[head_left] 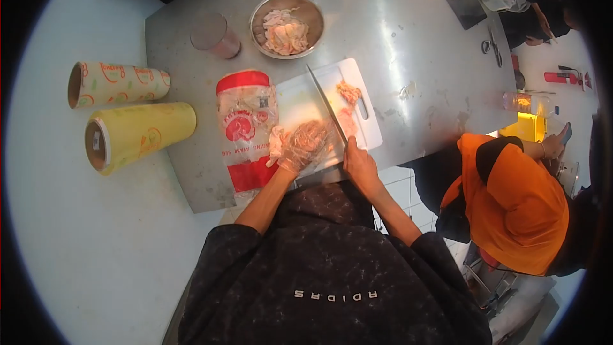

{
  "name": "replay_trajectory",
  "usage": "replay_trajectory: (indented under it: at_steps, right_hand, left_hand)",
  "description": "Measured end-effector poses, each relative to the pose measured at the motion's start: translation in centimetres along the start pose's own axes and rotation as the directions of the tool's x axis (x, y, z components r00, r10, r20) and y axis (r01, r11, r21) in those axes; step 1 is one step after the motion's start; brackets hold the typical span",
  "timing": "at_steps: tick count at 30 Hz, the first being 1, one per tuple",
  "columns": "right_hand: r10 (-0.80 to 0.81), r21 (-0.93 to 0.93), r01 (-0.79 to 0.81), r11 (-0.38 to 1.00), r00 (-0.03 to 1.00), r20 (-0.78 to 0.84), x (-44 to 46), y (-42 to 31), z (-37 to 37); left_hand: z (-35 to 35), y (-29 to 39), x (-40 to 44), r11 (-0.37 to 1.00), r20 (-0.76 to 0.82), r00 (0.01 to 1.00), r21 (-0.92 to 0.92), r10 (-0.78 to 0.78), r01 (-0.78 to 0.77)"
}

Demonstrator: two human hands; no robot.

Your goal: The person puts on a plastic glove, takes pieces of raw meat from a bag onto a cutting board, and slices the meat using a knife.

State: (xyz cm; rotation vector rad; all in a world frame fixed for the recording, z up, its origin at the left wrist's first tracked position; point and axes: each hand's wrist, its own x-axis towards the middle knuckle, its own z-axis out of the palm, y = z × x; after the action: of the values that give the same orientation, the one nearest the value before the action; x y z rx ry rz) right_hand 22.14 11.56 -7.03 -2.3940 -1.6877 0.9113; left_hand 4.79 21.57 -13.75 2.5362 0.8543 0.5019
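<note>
Meat (pixel 347 121) is spread on the board (pixel 364 76), and the knife (pixel 327 100), gripped by its handle in the right hand (pixel 361 165), is held across it. More meat is covered by the gloved left hand (pixel 308 142); whether it is grasped cannot be told. A bag (pixel 246 124) and a bowl (pixel 315 27) are set near the board on the desk (pixel 408 45).

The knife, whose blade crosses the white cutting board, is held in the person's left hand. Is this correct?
Not quite: the hand is wrong. The head view shows the knife held in the right hand. Its blade does cross the white cutting board.
</note>
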Motion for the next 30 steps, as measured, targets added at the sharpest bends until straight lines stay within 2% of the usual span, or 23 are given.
replay_trajectory:
  at_steps: [4, 14, 16, 20, 24, 28, 29, 30]
  right_hand:
    - [0.03, -0.039, -0.029, 0.999, 0.999, 0.026, -0.2, 0.0, -0.5]
    - [-0.014, 0.002, 0.014, 1.0, 0.999, -0.042, -0.5, 0.8, 0.6]
    - [-0.053, -0.017, 0.052, 0.999, 0.994, -0.1, 1.2, 0.2, 0.5]
    - [-0.028, -0.066, 0.025, 0.998, 0.998, -0.05, -2.4, 2.6, 1.0]
    - [-0.078, -0.046, 0.072, 0.996, 0.987, -0.142, 2.2, 0.6, 1.6]
    - [0.003, -0.04, -0.005, 0.999, 0.999, -0.042, -2.5, 3.3, 2.1]
    - [0.051, -0.007, -0.051, 0.999, 0.998, 0.026, -3.9, 2.9, 0.4]
    - [0.033, -0.018, -0.033, 0.999, 0.999, -0.008, -3.4, 2.7, 0.5]
  left_hand:
    - [0.3, 0.0, 0.6, 1.0, 0.0, 1.0, 0.01, -0.008, 0.008]
    - [-0.8, 0.7, 1.0, 0.997, 0.038, 0.998, -0.059, -0.041, 0.043]
    - [-0.2, 0.6, 0.7, 0.999, 0.035, 0.999, -0.045, -0.02, 0.021]
    - [1.9, -0.7, -0.3, 1.0, -0.021, 1.0, -0.003, 0.02, -0.02]
    - [1.5, -0.1, 0.0, 1.0, 0.03, 1.0, -0.019, 0.001, -0.001]
    - [1.5, -0.6, -0.3, 1.0, 0.014, 1.0, -0.011, 0.012, -0.012]
    - [1.7, -0.6, -0.5, 1.0, 0.009, 1.0, -0.013, 0.012, -0.012]
    - [1.4, -0.5, -0.4, 1.0, 0.006, 1.0, -0.014, 0.012, -0.012]
